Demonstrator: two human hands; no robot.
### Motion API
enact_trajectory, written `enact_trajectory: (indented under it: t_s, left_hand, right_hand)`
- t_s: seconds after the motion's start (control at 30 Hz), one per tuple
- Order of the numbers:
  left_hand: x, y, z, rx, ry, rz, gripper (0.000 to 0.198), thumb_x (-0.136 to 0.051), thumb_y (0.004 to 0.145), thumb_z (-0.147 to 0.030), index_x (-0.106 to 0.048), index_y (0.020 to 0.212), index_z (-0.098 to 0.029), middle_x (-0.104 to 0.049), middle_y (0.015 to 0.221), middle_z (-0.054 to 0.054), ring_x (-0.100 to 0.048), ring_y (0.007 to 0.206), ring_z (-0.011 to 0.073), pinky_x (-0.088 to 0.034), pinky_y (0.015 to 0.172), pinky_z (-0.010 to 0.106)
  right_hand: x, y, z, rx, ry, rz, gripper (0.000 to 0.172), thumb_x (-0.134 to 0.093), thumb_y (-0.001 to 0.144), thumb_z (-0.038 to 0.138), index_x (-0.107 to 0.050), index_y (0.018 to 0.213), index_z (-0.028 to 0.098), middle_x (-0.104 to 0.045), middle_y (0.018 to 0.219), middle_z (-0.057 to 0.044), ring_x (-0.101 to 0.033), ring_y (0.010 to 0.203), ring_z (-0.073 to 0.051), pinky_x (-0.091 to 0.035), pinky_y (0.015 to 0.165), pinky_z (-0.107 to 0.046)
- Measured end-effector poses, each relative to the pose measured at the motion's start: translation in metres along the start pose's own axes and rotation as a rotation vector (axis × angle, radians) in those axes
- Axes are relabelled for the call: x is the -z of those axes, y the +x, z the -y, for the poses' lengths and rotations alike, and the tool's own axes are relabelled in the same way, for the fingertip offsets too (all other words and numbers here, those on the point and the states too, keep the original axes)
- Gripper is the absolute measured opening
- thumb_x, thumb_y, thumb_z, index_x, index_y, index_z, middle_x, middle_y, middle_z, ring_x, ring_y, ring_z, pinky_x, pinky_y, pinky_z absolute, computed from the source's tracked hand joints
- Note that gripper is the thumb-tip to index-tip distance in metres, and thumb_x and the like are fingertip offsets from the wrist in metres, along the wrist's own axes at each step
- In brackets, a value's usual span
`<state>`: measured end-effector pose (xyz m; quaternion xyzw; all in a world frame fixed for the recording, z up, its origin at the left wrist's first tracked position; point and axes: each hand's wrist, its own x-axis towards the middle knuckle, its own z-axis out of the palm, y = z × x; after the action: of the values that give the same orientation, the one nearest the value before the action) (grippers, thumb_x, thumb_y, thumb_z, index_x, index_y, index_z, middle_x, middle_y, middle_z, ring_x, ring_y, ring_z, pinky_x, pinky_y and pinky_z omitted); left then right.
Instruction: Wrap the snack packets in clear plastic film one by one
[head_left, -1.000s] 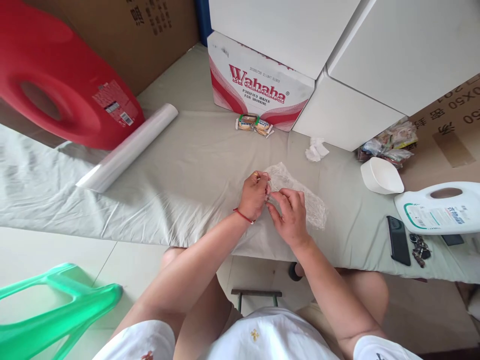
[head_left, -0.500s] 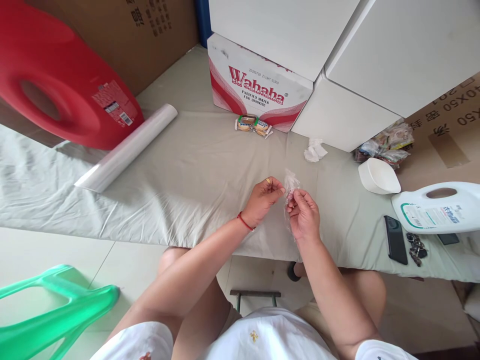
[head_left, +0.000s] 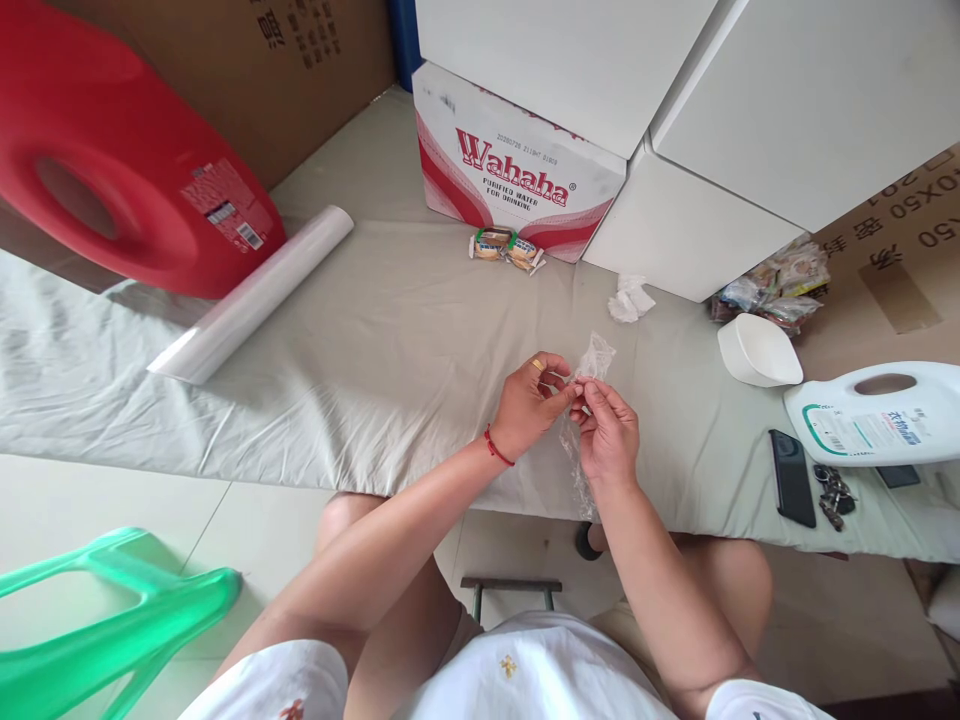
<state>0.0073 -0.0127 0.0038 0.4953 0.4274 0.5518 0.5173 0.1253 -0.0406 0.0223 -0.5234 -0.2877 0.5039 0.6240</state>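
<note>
A crumpled piece of clear plastic film point(head_left: 598, 353) is gathered between my hands, its top end fanning out above the fingers. Below them, a thin see-through length hangs down past the fabric edge. My left hand point(head_left: 531, 403), with a ring and a red cord bracelet, pinches the film with thumb and finger from the left. Its fingertips meet those of my right hand point(head_left: 609, 430), which is closed on the bunched film. The exact pinch points are partly hidden by the fingers. A crumpled white tissue point(head_left: 631, 299) lies beyond my right hand.
A roll of clear film point(head_left: 255, 295) lies beside a large red jug point(head_left: 150, 150) on the left. Small wrapped snacks point(head_left: 506, 249) sit before the Wahaba carton point(head_left: 517, 165). At right are a white bowl point(head_left: 759, 350), white bottle point(head_left: 862, 415), phone point(head_left: 792, 478) and keys point(head_left: 833, 497).
My left hand has shifted slightly right, bringing its fingertips against my right hand's. The film's upper end has spread and tilted right, and more of its lower length shows.
</note>
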Motion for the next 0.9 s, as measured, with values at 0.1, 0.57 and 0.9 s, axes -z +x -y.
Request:
enact_trajectory:
  t_s: [0.1, 0.57, 0.9]
  left_hand:
    - [0.0, -0.002, 0.001, -0.059, 0.033, 0.006, 0.009, -0.074, 0.087, -0.029, -0.072, 0.091, -0.021, -0.075, 0.092, 0.003, -0.07, 0.083, 0.0151, -0.055, 0.077, 0.03]
    - [0.01, 0.013, -0.004, 0.28, -0.326, -0.047, 0.019, -0.07, 0.088, -0.035, -0.058, 0.085, -0.021, -0.067, 0.088, 0.001, -0.061, 0.083, 0.0119, -0.049, 0.076, 0.025]
    - [0.013, 0.019, -0.007, 0.447, -0.445, -0.215, 0.02, -0.059, 0.098, -0.034, -0.043, 0.091, -0.025, -0.063, 0.089, -0.002, -0.065, 0.074, 0.0087, -0.054, 0.072, 0.024]
  right_hand:
    - [0.0, -0.001, -0.002, 0.027, -0.026, -0.011, 0.027, -0.089, 0.073, 0.044, -0.083, 0.089, 0.023, -0.078, 0.093, -0.005, -0.062, 0.073, -0.014, -0.048, 0.063, -0.028]
    - [0.012, 0.001, 0.016, -0.01, 0.04, -0.073, 0.026, -0.087, 0.073, 0.039, -0.071, 0.081, 0.021, -0.067, 0.078, 0.0, -0.051, 0.064, -0.01, -0.039, 0.051, -0.022]
    - [0.062, 0.005, 0.033, -0.077, 0.157, -0.115, 0.024, -0.087, 0.071, 0.03, -0.068, 0.079, 0.02, -0.064, 0.08, 0.002, -0.052, 0.065, -0.008, -0.042, 0.05, -0.018]
